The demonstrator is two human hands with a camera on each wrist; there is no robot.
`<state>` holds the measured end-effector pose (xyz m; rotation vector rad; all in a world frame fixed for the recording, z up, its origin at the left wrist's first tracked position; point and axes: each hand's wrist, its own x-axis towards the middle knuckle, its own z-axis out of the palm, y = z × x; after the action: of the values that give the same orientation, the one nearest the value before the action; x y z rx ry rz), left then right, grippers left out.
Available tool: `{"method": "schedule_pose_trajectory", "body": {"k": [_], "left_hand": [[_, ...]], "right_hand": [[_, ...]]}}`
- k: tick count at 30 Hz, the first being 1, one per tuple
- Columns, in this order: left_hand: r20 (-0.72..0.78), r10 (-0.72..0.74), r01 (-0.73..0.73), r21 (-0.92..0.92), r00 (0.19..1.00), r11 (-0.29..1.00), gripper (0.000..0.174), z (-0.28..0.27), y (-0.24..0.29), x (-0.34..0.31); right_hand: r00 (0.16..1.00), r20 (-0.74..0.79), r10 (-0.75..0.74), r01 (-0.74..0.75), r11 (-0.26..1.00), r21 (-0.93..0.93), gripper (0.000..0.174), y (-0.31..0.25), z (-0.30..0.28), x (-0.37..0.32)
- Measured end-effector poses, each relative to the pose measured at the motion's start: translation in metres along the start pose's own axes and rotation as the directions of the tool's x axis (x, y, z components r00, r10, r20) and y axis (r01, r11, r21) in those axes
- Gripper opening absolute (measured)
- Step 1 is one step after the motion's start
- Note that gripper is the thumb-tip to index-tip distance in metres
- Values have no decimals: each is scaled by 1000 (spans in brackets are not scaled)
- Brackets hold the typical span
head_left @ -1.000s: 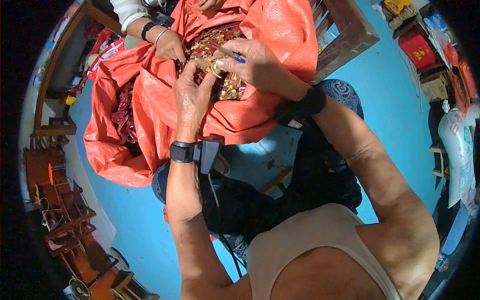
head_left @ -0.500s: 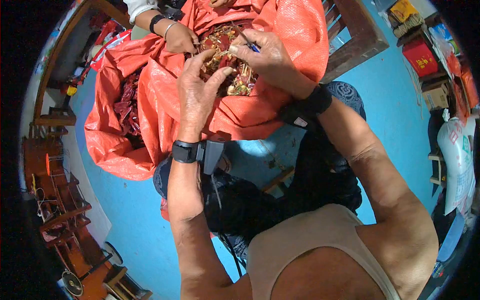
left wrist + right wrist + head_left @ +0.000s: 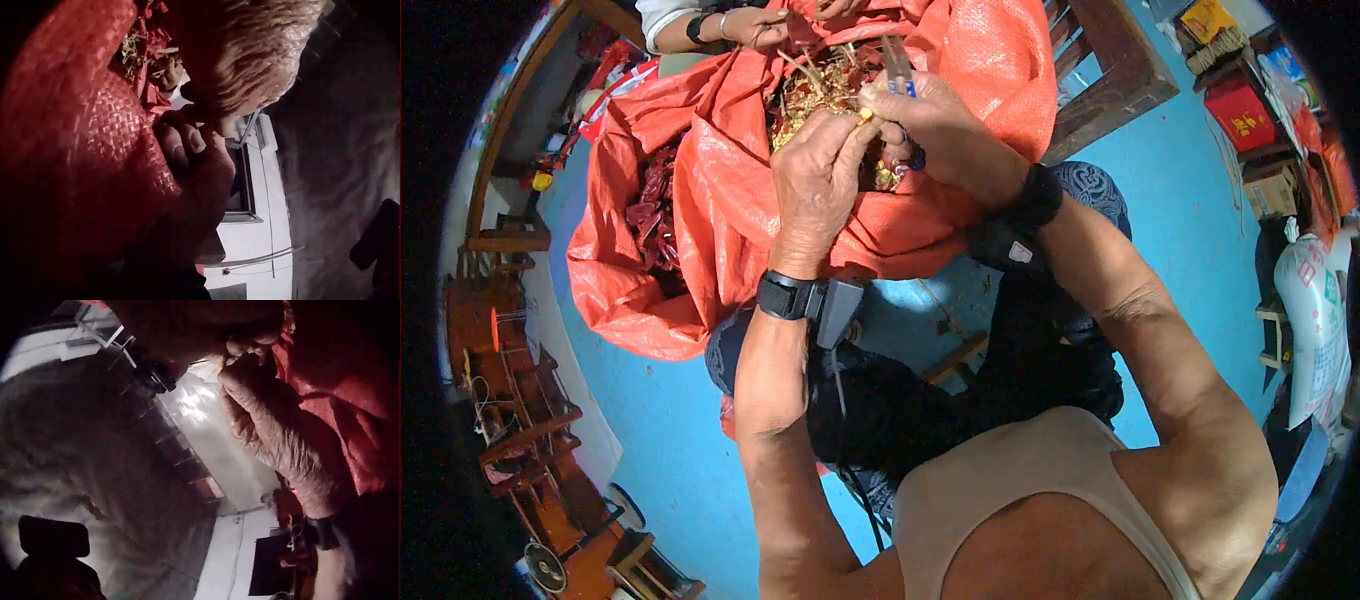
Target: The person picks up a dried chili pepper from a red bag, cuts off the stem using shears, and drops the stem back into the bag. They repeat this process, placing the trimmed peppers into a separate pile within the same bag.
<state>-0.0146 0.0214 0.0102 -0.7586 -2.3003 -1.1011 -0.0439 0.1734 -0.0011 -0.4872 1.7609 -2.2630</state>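
Left hand (image 3: 815, 180): grip is standing narrow, thumb and fingertips apparently pinching a small yellowish piece (image 3: 866, 115), its kind too small to tell, above the mouth of an orange-red woven sack (image 3: 980, 60). Right hand (image 3: 945, 120): grip is holding a scissors-like tool (image 3: 895, 65), blades pointing away from the wearer, fingertips meeting the left ones. Contents: pale stalks (image 3: 825, 88) are lying in the sack; dark red pods (image 3: 652, 215) are showing in another opening to the left. Second person's hand (image 3: 755, 27): hovering near the far rim. Step, as judged: both hands are working a single piece. Next move: seemingly calling for a steady pinch, fingertips keeping clear of the blades.
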Motion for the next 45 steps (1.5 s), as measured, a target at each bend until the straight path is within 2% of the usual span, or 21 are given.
{"method": "schedule_pose_trajectory", "body": {"k": [3,5,8,9,11,13,14,15,16,18,20,23,26,29,31,34,35,37,38,44,45], "left_hand": [[-173,122,-121,15,977,993,6,-7,6,-2],[-271,63,-11,190,961,982,9,-32,-8,-1],[-481,-38,272,426,876,863,15,-85,-51,5],[-478,-19,298,514,878,804,21,-99,-64,2],[-337,224,227,885,914,406,28,-108,-79,-2],[-332,103,178,711,938,680,34,-99,-72,0],[-284,-91,222,476,955,851,33,-89,-62,0],[-209,-120,184,323,971,928,28,-75,-65,-1],[-22,-370,368,188,929,911,21,-60,-37,1],[167,-145,116,169,975,979,15,-30,-37,-2],[201,-51,8,206,978,979,13,-5,-37,-3],[257,-38,-27,246,966,969,20,13,-26,0],[296,-100,-13,358,950,934,23,20,-22,1],[219,-27,-38,288,975,957,20,20,-47,0],[247,-221,191,142,943,971,15,6,-56,5],[285,-457,485,-34,843,874,13,-7,-63,2],[290,-451,479,-30,844,877,13,-6,-63,1],[329,-493,585,-313,806,748,11,-4,-59,0],[374,-584,693,-373,721,617,11,-5,-58,-1],[337,-616,641,-671,712,373,12,-5,-42,4],[341,-584,592,-742,737,315,10,-6,-41,4]], "right_hand": [[956,-185,226,-170,946,278,24,3,-12,6],[984,-178,-17,42,989,140,28,-11,-9,2],[978,-158,-136,129,990,-50,26,-7,-5,-1],[964,-130,-234,210,962,-176,25,-3,-7,1],[941,-181,-286,223,926,-306,23,-3,-7,2],[877,-169,-450,312,800,-513,25,-8,-3,2],[876,-170,-451,312,800,-512,25,-9,-4,3],[894,-129,-428,305,795,-524,23,-9,-6,2],[913,-87,-398,293,790,-539,20,-8,-7,0],[919,-87,-384,286,803,-524,19,-8,-6,-2],[921,-87,-381,289,815,-503,18,-10,-3,0],[928,-135,-346,238,833,-500,18,-11,-5,-1],[831,-201,-520,377,789,-485,17,-13,-6,1],[884,-203,-420,302,847,-438,18,-22,-13,-3],[885,-227,-407,280,854,-439,19,-22,-17,-4],[882,-235,-408,264,842,-470,21,-20,-20,-4],[877,-219,-428,274,819,-505,22,-20,-21,-4],[893,-218,-393,250,838,-486,22,-22,-21,-7],[893,-206,-399,255,828,-500,21,-22,-20,-8],[922,-34,-385,297,763,-574,18,-8,-21,-5],[876,46,-480,385,639,-666,17,-6,-18,-6]]}}
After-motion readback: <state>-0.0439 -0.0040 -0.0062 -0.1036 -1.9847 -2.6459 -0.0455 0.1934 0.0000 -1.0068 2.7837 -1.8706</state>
